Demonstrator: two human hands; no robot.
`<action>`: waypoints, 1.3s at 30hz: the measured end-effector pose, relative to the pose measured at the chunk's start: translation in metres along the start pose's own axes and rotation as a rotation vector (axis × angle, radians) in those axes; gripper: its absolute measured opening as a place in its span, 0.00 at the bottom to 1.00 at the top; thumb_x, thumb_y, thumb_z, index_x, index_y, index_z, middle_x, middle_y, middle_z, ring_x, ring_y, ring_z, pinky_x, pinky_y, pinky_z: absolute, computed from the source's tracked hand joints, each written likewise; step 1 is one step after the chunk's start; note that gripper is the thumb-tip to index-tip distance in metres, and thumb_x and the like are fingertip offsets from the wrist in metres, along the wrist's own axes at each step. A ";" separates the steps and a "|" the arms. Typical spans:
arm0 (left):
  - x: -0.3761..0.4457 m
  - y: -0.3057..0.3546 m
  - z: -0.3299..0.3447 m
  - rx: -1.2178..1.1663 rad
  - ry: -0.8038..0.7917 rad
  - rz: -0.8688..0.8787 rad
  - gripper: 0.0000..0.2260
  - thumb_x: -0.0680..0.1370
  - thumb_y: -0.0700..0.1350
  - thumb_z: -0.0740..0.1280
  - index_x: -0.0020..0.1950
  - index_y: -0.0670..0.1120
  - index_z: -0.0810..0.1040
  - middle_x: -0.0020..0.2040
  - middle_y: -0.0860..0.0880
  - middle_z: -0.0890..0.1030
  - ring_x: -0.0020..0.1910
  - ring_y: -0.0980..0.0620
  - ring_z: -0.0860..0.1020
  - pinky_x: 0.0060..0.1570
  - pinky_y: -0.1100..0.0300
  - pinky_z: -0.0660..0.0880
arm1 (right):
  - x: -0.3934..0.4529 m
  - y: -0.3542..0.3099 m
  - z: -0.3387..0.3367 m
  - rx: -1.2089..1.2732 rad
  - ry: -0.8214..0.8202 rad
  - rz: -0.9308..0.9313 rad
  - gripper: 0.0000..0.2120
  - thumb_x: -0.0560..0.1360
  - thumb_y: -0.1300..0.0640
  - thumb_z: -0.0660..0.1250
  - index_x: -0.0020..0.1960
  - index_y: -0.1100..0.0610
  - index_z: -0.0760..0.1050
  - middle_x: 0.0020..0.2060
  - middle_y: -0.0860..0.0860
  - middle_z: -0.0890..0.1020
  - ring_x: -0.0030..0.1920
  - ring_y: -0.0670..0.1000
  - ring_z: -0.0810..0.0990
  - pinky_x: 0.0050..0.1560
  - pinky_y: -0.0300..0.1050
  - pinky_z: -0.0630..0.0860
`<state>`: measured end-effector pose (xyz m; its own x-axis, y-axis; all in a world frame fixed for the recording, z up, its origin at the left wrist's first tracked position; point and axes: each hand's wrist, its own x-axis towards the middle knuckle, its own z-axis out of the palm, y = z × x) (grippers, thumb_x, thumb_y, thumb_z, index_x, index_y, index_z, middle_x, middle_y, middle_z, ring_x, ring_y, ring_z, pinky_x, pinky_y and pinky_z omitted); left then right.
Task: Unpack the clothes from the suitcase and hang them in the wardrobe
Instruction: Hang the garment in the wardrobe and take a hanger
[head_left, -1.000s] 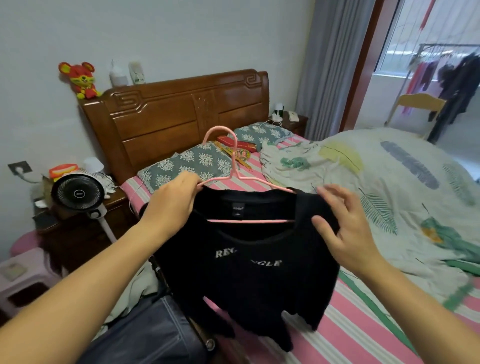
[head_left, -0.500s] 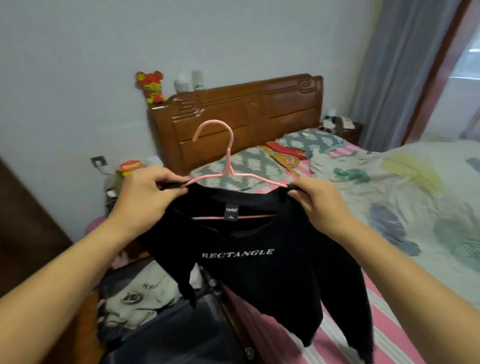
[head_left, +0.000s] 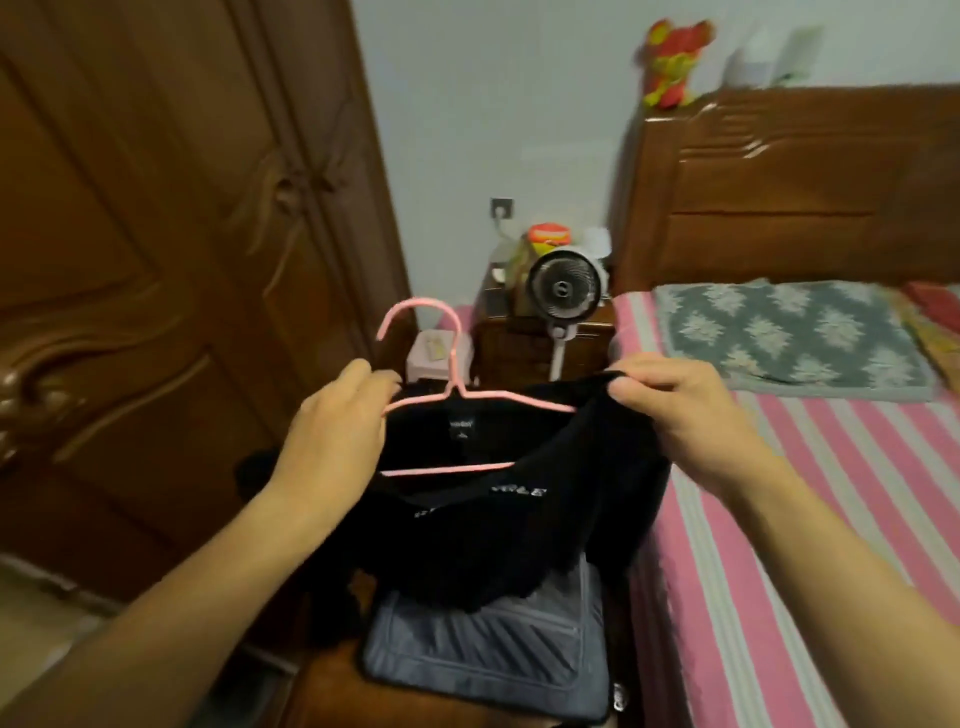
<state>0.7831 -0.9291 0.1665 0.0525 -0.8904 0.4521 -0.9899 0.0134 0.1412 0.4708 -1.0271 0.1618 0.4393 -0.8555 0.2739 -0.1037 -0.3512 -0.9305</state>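
A black T-shirt (head_left: 498, 525) with white lettering hangs on a pink hanger (head_left: 452, 400) in front of me. My left hand (head_left: 337, 431) grips the shirt's left shoulder together with the hanger's left arm. My right hand (head_left: 680, 415) pinches the shirt's right shoulder and holds it raised off the hanger's right end. Below the shirt lies the open suitcase (head_left: 483, 660) with its grey lining showing. The brown wooden wardrobe (head_left: 156, 260) fills the left side, doors closed.
The bed (head_left: 810, 467) with a pink striped sheet and a patterned pillow (head_left: 779, 338) runs along the right. A nightstand (head_left: 540, 343) with a small fan (head_left: 563, 288) stands between wardrobe and bed, a pink stool (head_left: 441, 353) beside it. The wooden headboard (head_left: 779, 187) carries a red plush toy (head_left: 672, 62).
My view has swung left from the bed towards the wardrobe. Both hands carried the shirt on its hanger along, and the right shoulder now sits lifted off the hanger's end.
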 end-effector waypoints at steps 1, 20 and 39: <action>-0.003 -0.008 -0.001 0.066 0.044 -0.049 0.13 0.74 0.31 0.70 0.56 0.40 0.80 0.45 0.43 0.75 0.39 0.36 0.78 0.34 0.46 0.76 | 0.008 -0.002 0.013 0.181 -0.028 -0.014 0.11 0.73 0.57 0.73 0.41 0.66 0.80 0.41 0.57 0.79 0.45 0.50 0.76 0.50 0.45 0.70; -0.113 -0.020 -0.140 0.611 0.177 -0.488 0.13 0.84 0.51 0.57 0.57 0.44 0.77 0.49 0.44 0.72 0.39 0.37 0.78 0.32 0.48 0.76 | 0.135 -0.063 0.137 -0.490 -0.650 -0.930 0.15 0.82 0.44 0.58 0.68 0.45 0.68 0.56 0.49 0.83 0.53 0.55 0.83 0.51 0.51 0.79; -0.237 -0.079 -0.302 1.098 0.188 -1.025 0.19 0.76 0.46 0.68 0.66 0.45 0.79 0.60 0.37 0.75 0.61 0.34 0.72 0.63 0.41 0.69 | 0.056 -0.165 0.280 -0.029 -0.989 -0.449 0.27 0.82 0.66 0.59 0.63 0.33 0.76 0.66 0.44 0.78 0.70 0.47 0.71 0.70 0.39 0.65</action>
<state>0.8888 -0.5815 0.3144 0.6914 -0.2335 0.6836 -0.1161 -0.9699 -0.2139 0.7621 -0.9110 0.2625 0.9654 0.0337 0.2586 0.2302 -0.5758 -0.7845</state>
